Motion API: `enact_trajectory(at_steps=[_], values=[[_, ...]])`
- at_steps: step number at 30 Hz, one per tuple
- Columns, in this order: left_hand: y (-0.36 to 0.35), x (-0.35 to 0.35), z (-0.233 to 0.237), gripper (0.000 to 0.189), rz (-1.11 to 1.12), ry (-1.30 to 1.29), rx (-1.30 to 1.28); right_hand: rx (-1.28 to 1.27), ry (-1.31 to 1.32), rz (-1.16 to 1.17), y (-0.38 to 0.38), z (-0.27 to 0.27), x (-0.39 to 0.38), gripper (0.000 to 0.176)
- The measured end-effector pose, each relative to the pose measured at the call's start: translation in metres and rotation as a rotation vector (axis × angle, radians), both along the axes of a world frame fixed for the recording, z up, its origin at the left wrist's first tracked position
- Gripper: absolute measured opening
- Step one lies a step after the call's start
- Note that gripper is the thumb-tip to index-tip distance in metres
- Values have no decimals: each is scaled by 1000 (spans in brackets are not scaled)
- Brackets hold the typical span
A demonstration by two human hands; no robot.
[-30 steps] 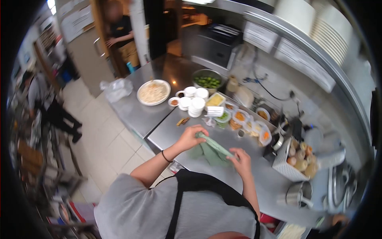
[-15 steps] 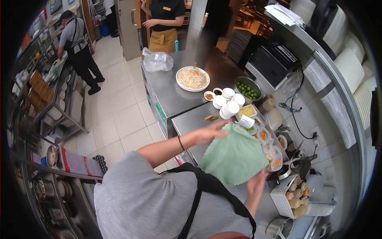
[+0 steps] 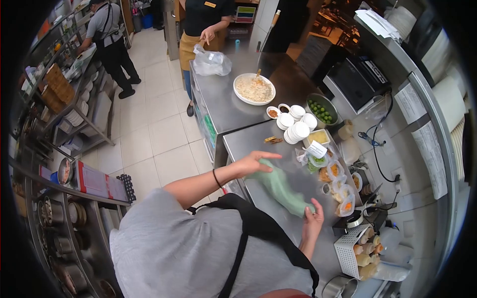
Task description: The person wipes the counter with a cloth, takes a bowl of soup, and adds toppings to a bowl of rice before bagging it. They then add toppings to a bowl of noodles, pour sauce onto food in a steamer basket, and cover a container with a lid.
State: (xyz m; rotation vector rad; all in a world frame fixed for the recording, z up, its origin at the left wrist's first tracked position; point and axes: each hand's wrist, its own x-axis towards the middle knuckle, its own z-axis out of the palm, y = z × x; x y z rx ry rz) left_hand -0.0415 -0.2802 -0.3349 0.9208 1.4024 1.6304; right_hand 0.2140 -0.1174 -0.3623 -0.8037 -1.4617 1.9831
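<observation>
A green cloth [image 3: 282, 188], blurred and bunched into a narrow band, hangs between my two hands over the steel counter [image 3: 248, 141]. At its upper left end, my left hand [image 3: 256, 164] holds a corner, with the index finger pointing out to the right. My right hand [image 3: 312, 216] pinches the lower right end between thumb and fingers. Stacks of small white dishes [image 3: 297, 131] and a wooden clip [image 3: 273, 140] lie beyond the cloth. Plastic tubs of garnishes [image 3: 330, 171] line the counter to its right.
A bowl of rice [image 3: 254, 89], a plastic bag [image 3: 212, 62] and a pot of green limes [image 3: 321, 110] stand farther back. A person in a tan apron [image 3: 203, 25] is behind the counter. Another person [image 3: 110, 42] works at the left shelves. A white basket of bottles [image 3: 348, 251] stands right.
The cloth has gone from spread out wide to a narrow bunched band. My view has shifted, and the person in the tan apron has lowered a hand towards the plastic bag.
</observation>
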Motion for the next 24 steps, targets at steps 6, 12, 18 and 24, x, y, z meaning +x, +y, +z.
enact_trajectory(at_steps=[6,12,18,24], values=[[-3,1,12,29,40,-159,-17,98,55,50,9,12,9,29],[6,15,5,32,125,656,43,915,-492,-61,13,12,13,33],[7,7,-8,18,271,1066,85,885,-354,-223,36,-3,41,13],[37,42,-20,24,-160,479,-105,498,-446,-125,4,-6,18,17]])
